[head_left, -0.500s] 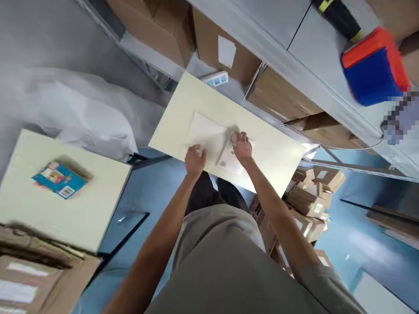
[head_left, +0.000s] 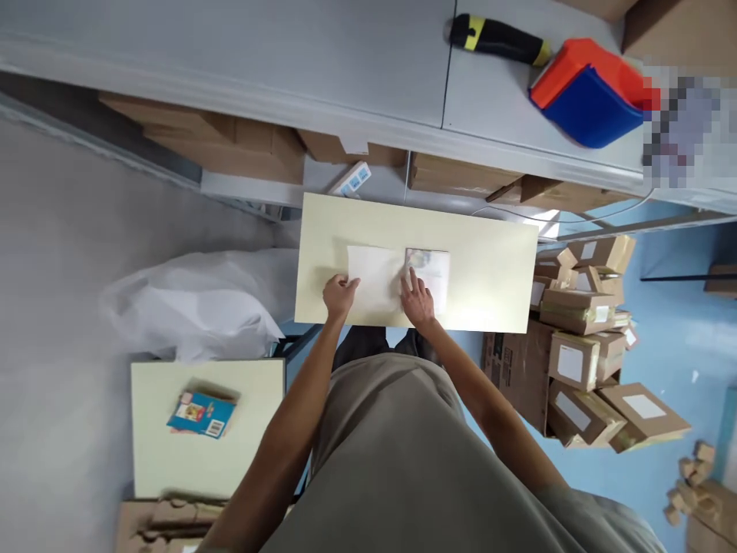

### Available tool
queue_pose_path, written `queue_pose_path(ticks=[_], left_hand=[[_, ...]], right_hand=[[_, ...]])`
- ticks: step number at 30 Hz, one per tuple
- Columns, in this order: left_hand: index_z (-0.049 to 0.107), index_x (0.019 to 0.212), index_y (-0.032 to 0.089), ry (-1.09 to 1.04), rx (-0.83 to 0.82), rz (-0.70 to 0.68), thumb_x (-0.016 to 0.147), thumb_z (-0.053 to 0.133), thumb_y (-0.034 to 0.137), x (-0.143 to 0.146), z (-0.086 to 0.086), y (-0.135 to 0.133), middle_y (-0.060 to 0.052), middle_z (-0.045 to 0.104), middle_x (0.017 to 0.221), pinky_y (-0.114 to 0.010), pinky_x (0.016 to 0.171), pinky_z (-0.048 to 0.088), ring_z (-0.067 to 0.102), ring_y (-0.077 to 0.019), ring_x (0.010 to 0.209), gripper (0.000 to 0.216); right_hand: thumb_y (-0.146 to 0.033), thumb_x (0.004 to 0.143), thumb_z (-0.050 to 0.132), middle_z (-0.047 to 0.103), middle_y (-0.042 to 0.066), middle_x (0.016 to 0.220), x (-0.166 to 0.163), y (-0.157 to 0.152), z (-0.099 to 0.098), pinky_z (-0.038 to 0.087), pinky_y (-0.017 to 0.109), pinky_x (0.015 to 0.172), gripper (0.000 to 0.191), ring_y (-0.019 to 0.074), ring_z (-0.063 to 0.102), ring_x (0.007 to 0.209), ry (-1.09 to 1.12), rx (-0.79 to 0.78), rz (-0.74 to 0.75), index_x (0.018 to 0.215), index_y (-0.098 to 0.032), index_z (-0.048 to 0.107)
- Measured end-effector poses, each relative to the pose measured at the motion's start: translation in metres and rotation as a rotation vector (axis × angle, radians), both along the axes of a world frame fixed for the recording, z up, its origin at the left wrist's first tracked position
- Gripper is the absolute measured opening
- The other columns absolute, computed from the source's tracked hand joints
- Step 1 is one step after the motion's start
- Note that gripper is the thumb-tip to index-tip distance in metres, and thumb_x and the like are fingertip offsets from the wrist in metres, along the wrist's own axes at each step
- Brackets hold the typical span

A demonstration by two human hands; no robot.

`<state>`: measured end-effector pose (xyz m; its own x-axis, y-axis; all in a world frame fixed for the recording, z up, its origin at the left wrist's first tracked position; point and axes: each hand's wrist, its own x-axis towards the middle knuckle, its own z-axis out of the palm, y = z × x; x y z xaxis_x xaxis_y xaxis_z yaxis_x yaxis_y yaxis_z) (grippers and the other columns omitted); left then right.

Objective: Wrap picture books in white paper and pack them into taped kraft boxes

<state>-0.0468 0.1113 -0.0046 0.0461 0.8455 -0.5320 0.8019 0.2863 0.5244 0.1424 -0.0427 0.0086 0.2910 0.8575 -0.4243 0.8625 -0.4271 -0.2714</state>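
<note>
Two hands press flat on a white bag (head_left: 374,286) in the middle of the table (head_left: 495,269). The right hand (head_left: 418,301) has let go of the book (head_left: 429,269) and now lies open on it, at three o'clock from the left hand (head_left: 339,296), which pins the bag's edge.

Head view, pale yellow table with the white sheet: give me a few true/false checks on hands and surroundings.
1. Both hands rest on the white flat sheet on the pale yellow table. True: left hand at its left edge, right hand near its right part.
2. The right hand holds the black and yellow tool. False: the tool lies on the grey shelf, untouched.
3. A blue book lies on a second pale table at lower left. True.
4. The stacked brown cardboard boxes sit on the yellow table. False: they are on the blue floor to its right.
</note>
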Motion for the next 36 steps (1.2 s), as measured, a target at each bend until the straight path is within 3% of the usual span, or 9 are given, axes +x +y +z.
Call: queue_pose_path(ticks=[3,10,15,17,20,24,26,29,36], left_hand=[[0.077,0.098,0.020,-0.125,-0.086,0.001,0.078,0.082,0.044,-0.014,0.003,0.013,-0.006,0.082,0.096,-0.034,0.088,0.057,0.076,-0.0272,0.097,0.031],[0.076,0.082,0.021,-0.258,-0.090,-0.037,0.074,0.082,0.041,-0.024,0.015,0.040,0.000,0.075,0.077,-0.031,0.077,0.053,0.072,-0.0230,0.081,0.022],[0.060,0.064,0.023,-0.376,-0.135,-0.307,0.078,0.079,0.048,-0.013,0.043,0.053,0.002,0.058,0.063,-0.028,0.065,0.044,0.059,-0.0170,0.067,0.034],[0.056,0.066,0.023,-0.475,-0.159,-0.395,0.078,0.079,0.051,0.000,0.055,0.049,0.003,0.057,0.065,-0.027,0.064,0.045,0.058,-0.0160,0.066,0.038],[0.065,0.080,0.022,-0.614,-0.249,-0.460,0.077,0.083,0.051,0.034,0.071,0.031,-0.001,0.069,0.078,-0.028,0.067,0.051,0.065,-0.0173,0.073,0.035],[0.072,0.093,0.019,-0.721,-0.372,-0.510,0.080,0.086,0.049,0.095,0.078,-0.009,-0.005,0.076,0.089,-0.028,0.066,0.057,0.071,-0.0195,0.078,0.036],[0.073,0.095,0.019,-0.725,-0.377,-0.512,0.083,0.084,0.044,0.126,0.074,-0.031,-0.006,0.077,0.090,-0.028,0.067,0.059,0.072,-0.0195,0.080,0.030],[0.074,0.096,0.019,-0.665,-0.346,-0.496,0.088,0.079,0.034,0.166,0.065,-0.062,-0.007,0.080,0.097,-0.030,0.070,0.061,0.074,-0.0202,0.082,0.018],[0.079,0.101,0.019,-0.301,-0.190,-0.487,0.092,0.075,0.025,0.228,0.035,-0.112,-0.011,0.084,0.108,-0.039,0.101,0.059,0.079,-0.0275,0.107,0.011]], right_hand=[[-0.014,0.108,0.045,0.024,0.018,0.186,-0.003,0.001,-0.007,0.048,0.057,0.122,0.063,0.0392,0.035,0.165,0.001,0.020,-0.032,0.171,-0.010,0.046],[-0.012,0.108,0.039,0.021,0.011,0.188,-0.004,0.002,-0.015,0.041,0.056,0.127,0.068,0.0360,0.032,0.169,-0.014,0.032,-0.122,0.176,-0.015,0.038],[-0.016,0.109,0.043,0.023,0.013,0.187,-0.003,-0.002,-0.015,0.039,0.055,0.131,0.066,0.0350,0.029,0.170,0.063,0.090,-0.171,0.175,-0.014,0.040],[-0.018,0.108,0.049,0.027,0.012,0.186,0.000,-0.008,-0.014,0.040,0.055,0.132,0.065,0.0335,0.029,0.171,0.145,0.132,-0.189,0.172,-0.016,0.045],[-0.026,0.107,0.056,0.047,0.016,0.177,0.005,-0.021,-0.009,0.042,0.055,0.132,0.056,0.0334,0.039,0.167,0.302,0.222,-0.290,0.162,-0.016,0.060],[-0.048,0.109,0.056,0.073,0.017,0.151,0.017,-0.044,0.003,0.057,0.052,0.119,0.050,0.0326,0.066,0.143,0.522,0.424,-0.611,0.147,-0.019,0.072],[-0.059,0.108,0.056,0.077,0.017,0.144,0.027,-0.059,0.010,0.064,0.050,0.108,0.055,0.0318,0.072,0.133,0.603,0.500,-0.794,0.141,-0.020,0.075],[-0.068,0.103,0.060,0.079,0.018,0.138,0.046,-0.084,0.017,0.064,0.049,0.107,0.060,0.0324,0.073,0.131,0.627,0.562,-0.962,0.132,-0.019,0.077],[-0.070,0.099,0.065,0.080,0.020,0.136,0.092,-0.127,0.015,0.058,0.054,0.115,0.060,0.0334,0.075,0.129,0.687,0.525,-1.054,0.126,-0.018,0.077]])
